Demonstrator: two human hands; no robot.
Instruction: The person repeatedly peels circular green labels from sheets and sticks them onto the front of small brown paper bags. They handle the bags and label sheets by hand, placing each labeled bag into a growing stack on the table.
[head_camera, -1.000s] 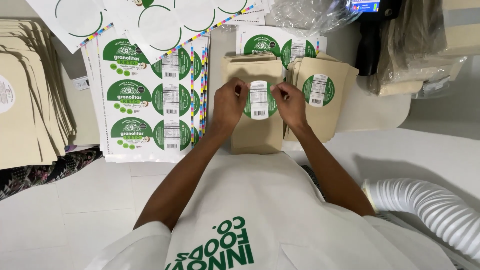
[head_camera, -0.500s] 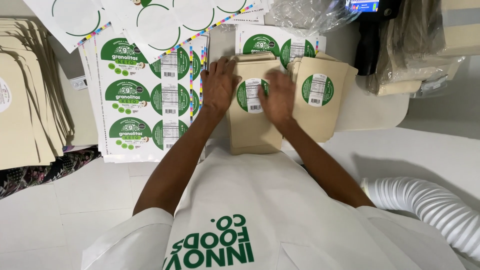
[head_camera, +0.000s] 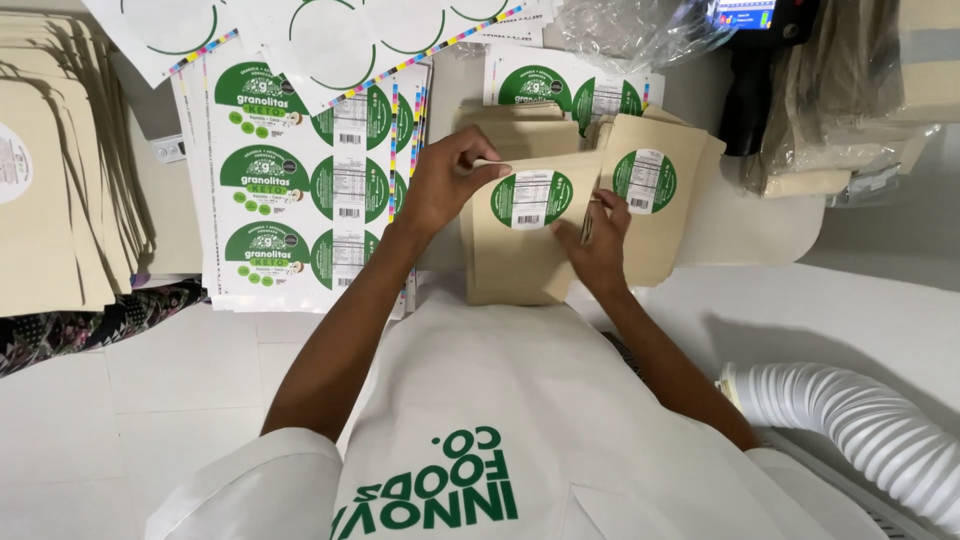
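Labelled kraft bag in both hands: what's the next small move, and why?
Probably lift the kraft bag and lay it on the labelled bag to the right. The round green label already sits flat on its face, the left hand pinches the top edge, and the right hand grips the right edge, so pressing looks finished.

Both bare forearms reach forward and converge from the white-sleeved shoulders. The left hand (head_camera: 450, 185) is higher, knuckles up, fingers curled and the thumb pointing right in a pinch. The right hand (head_camera: 598, 245) sits lower and just to its right, palm down, fingers bent and pointing up-left, its wrist angled inward. The hands are close but not touching.
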